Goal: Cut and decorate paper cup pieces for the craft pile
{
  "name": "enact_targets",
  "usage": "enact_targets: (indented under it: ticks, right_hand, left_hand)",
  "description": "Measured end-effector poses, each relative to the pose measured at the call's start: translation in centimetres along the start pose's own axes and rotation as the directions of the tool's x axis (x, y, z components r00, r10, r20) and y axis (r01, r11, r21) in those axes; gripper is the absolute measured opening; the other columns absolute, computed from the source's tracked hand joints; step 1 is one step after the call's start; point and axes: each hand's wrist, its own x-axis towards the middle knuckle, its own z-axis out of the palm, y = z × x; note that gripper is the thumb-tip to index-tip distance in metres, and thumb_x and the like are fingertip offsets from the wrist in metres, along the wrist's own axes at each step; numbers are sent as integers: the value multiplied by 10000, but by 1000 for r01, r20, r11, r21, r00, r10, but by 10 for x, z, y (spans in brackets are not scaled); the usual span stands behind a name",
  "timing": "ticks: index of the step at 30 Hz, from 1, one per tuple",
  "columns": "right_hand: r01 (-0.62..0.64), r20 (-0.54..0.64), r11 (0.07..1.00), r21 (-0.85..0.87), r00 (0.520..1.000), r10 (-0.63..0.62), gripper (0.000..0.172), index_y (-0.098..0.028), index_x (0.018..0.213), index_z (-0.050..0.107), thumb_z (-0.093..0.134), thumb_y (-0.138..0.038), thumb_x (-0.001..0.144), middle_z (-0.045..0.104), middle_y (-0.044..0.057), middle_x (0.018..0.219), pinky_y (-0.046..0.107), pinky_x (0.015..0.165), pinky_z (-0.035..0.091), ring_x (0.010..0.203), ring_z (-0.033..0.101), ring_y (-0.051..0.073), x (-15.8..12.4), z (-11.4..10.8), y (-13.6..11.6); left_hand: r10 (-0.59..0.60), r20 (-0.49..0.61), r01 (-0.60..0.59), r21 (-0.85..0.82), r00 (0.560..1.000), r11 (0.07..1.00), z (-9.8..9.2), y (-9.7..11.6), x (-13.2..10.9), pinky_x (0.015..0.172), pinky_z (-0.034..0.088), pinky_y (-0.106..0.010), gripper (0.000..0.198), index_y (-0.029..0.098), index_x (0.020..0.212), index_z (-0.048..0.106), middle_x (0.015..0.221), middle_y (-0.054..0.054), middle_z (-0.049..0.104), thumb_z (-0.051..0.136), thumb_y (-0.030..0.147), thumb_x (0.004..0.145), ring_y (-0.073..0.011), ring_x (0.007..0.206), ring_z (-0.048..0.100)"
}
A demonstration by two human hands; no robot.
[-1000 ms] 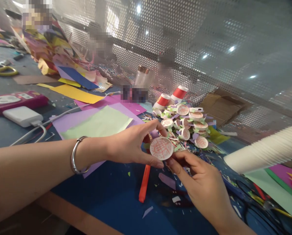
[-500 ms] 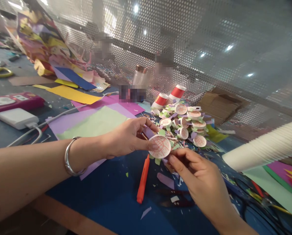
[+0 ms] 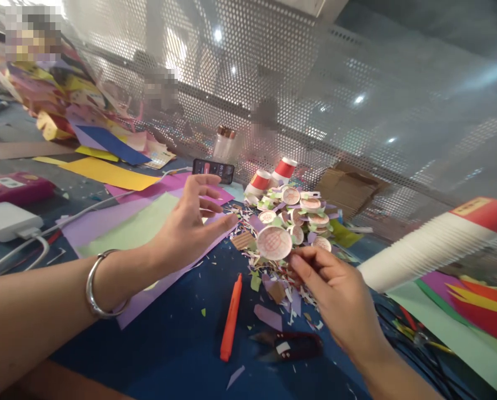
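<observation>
Nearest, on the blue table (image 3: pixel 165 350), black snips (image 3: pixel 302 344) lie at six o'clock from the paper disc (image 3: pixel 274 243), and an orange marker (image 3: pixel 231 319) at seven. The right hand (image 3: pixel 335 291), at four o'clock, pinches the disc's lower-right rim between thumb and curled fingers, its red-lined face toward the viewer. That edge grip seems right: it should keep skin off the lines (whether the ink is dry, I cannot tell), and a light squeeze ought to avoid bending the rim. The left hand (image 3: pixel 190 219), at nine to ten, has thumb and fingers loosely apart, grasping nothing visible. Beyond, at two o'clock, sits a heap of similar discs (image 3: pixel 310 204); keeping the disc clear of it should prevent snagging. Farther, at twelve, stand red-and-white cups (image 3: pixel 260 181).
</observation>
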Motion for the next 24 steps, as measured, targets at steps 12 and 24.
enact_targets:
  ticks: [12, 24]
  right_hand:
    - [-247, -323, 962, 120, 906, 273, 303, -163, 1233, 632, 642, -335, 985, 670, 84, 1201, 400, 823, 596, 980, 687, 207, 160, -56, 22]
    - [-360, -357, 930, 78, 861, 363, 354, -176, 1292, 611, 641, -346, 983, 640, 102, 1291, 453, 893, 580, 1075, 668, 240, 186, -51, 46]
  left_hand:
    - [66, 190, -78, 55, 980, 995, 5, -7, -5, 829, 574, -392, 441, 191, 1257, 451, 1170, -85, 518, 648, 334, 890, -154, 881, 615]
    - [127, 340, -184, 139, 932, 973, 5, 5, -8, 710, 537, -332, 327, 169, 1144, 543, 1013, -50, 608, 629, 213, 832, -135, 759, 615]
